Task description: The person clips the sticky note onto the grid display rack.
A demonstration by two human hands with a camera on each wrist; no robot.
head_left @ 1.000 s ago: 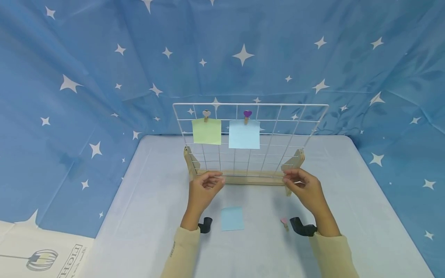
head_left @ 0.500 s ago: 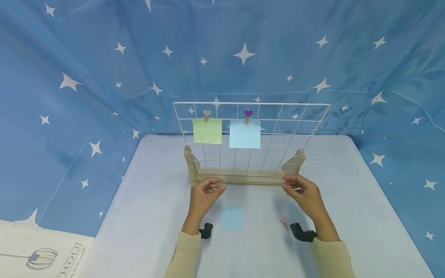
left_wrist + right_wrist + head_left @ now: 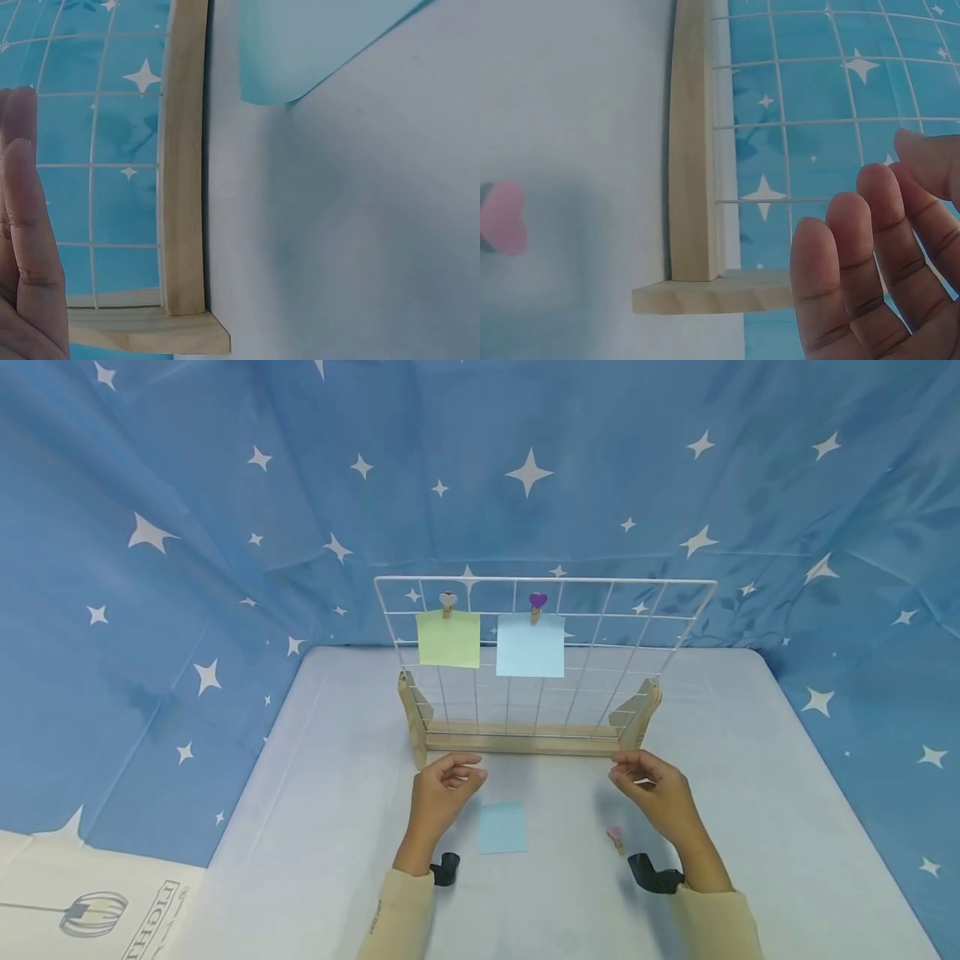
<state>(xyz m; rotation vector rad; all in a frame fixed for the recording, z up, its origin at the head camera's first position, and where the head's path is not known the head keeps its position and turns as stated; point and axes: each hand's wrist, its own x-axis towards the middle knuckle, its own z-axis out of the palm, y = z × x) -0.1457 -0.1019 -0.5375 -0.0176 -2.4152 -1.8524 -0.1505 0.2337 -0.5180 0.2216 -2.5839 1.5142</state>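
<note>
A white wire grid rack on a wooden base stands before me in the head view. From it hang a green sticky note under a white heart clothespin, and a blue sticky note under a purple heart clothespin. A second blue note lies on the table between my hands. Near it on the right lies a pink heart clothespin. My left hand hovers in front of the base's left end, fingers loosely bent, holding nothing. My right hand hovers by the right end, likewise without anything.
The wooden base runs along the rack's bottom, with side feet at the ends. A blue starry cloth hangs behind the white table. A printed light-coloured cloth lies at the lower left.
Both hands have drawn back slightly from the rack's base toward me. The notes and clothespins stay where they were; the head view has shifted a little.
</note>
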